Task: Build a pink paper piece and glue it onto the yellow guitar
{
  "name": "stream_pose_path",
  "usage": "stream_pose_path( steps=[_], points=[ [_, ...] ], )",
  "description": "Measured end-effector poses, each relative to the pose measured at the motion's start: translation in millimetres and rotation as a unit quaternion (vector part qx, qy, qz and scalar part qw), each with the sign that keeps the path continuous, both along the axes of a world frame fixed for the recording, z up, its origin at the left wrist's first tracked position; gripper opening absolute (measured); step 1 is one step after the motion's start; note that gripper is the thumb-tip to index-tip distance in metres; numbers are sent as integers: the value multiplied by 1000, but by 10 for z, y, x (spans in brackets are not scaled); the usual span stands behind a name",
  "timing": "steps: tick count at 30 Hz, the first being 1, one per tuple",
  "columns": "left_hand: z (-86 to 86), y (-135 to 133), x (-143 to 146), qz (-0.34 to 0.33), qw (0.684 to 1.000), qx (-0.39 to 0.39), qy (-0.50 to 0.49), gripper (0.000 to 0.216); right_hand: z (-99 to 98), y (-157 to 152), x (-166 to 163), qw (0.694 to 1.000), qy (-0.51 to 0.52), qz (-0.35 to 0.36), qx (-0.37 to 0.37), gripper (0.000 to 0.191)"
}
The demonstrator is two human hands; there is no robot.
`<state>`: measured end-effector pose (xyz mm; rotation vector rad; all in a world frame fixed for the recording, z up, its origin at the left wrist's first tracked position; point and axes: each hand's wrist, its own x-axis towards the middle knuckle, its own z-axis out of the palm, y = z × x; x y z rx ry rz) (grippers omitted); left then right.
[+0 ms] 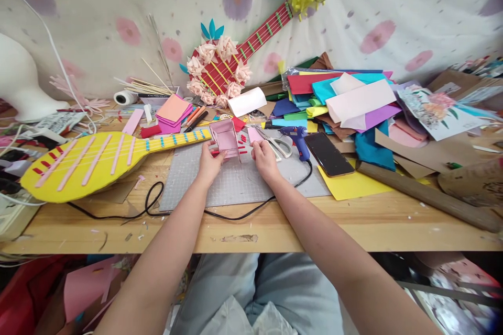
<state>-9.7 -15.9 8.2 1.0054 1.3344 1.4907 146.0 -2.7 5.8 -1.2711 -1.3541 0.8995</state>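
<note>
My left hand (209, 163) is closed on the pink box-like headstock (227, 138) of a yellow craft guitar (102, 170). The guitar lies on its back, its body to the left, with pink strips and pale strings across it. Short red pegs (242, 152) stick out from the headstock's right side. Just right of them, my right hand (264, 158) is pinched shut. Whatever its fingertips hold, if anything, is too small to make out. Both hands are above a grey cutting mat (188, 175). Scissors (283, 147) lie just beyond my right hand.
A blue glue gun (299, 140) stands right of the scissors, its black cord (243, 218) looping across the table. Farther right are a phone (329, 154), coloured sheets (361, 99) and a brown tube (424, 193). A red flower-trimmed guitar (259, 36) leans at the back.
</note>
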Motion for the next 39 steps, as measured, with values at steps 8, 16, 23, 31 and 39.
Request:
stream_pose_path(
  steps=[8,16,23,31,39],
  points=[
    [-12,6,-1,-28,1000,-3,-7,43,-12,-13,-85,998,51,47,10,43],
    [12,-38,34,-92,995,-20,34,58,-31,-10,-78,993,31,103,-45,45],
    [176,3,-129,66,991,109,-36,27,17,-11,-29,985,134,66,-83,42],
    [285,30,-349,168,960,22,-223,15,-8,-16,-8,984,134,57,-99,41],
    [148,50,-225,132,986,79,-64,12,-25,-3,-5,973,188,71,-110,34]
  ],
)
